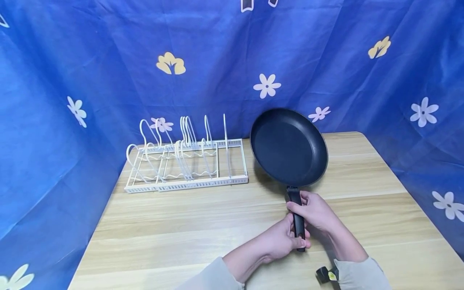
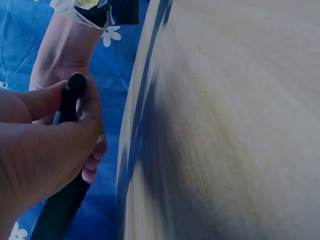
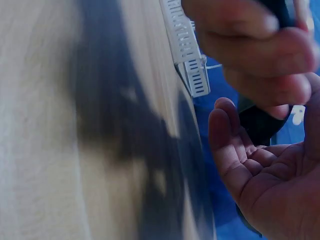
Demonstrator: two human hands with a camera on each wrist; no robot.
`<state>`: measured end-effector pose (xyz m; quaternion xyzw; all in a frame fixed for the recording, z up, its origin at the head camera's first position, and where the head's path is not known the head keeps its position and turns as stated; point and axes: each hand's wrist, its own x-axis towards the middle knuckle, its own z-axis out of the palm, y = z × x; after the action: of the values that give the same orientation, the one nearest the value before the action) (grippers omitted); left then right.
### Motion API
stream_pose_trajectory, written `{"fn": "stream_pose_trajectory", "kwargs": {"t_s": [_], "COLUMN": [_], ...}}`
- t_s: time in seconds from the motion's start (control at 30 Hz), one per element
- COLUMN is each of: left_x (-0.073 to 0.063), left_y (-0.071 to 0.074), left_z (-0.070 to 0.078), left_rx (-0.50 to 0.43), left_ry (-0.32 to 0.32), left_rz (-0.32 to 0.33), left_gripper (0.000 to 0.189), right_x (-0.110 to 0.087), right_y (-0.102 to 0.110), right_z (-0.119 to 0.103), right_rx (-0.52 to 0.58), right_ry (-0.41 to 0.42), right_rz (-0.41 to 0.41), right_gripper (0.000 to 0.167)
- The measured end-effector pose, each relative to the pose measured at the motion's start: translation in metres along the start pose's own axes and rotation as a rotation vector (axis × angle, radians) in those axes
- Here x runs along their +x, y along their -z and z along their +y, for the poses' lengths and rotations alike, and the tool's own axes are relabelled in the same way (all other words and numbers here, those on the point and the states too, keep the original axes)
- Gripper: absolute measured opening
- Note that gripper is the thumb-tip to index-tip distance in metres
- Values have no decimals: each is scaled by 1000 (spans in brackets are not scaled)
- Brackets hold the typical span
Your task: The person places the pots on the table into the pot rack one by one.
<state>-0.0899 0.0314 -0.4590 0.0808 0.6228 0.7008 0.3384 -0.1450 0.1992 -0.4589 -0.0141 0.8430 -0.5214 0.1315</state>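
A black frying pan (image 1: 286,147) is held above the right half of the table, its dark inner face turned toward the head camera. Its handle (image 1: 299,225) points down toward the person. The left hand (image 1: 280,241) grips the handle near its free end, the thumb across it. Higher up, close to the pan body, the right hand (image 1: 317,211) pinches the handle with its thumb on top. The left wrist view shows the left hand (image 2: 45,155) around the handle's end. In the right wrist view, the right palm (image 3: 272,185) faces up and the handle is partly hidden by fingers.
A white wire rack (image 1: 203,184) with upright loops stands at the back left of the wooden table (image 1: 174,237). Blue flowered cloth (image 1: 217,52) hangs behind and at both sides. A black strap device (image 1: 322,274) sits by the right cuff.
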Motion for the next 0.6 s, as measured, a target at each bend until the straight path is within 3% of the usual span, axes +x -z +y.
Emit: {"fn": "stream_pose_trajectory", "kwargs": {"t_s": [0.23, 0.47, 0.6], "left_x": [-10, -18, -21], "left_y": [6, 12, 13], "left_z": [5, 15, 16], "left_rx": [265, 761, 896], "left_ry": [-74, -152, -192], "left_rz": [69, 173, 208], "left_gripper": [35, 35, 39], "right_x": [0, -2, -5], "right_y": [-4, -5, -6], "right_z": [-13, -22, -27], "right_rx": [46, 123, 188], "right_ry": [21, 40, 56], "right_rz": [-22, -32, -64], "right_gripper": [31, 41, 53]}}
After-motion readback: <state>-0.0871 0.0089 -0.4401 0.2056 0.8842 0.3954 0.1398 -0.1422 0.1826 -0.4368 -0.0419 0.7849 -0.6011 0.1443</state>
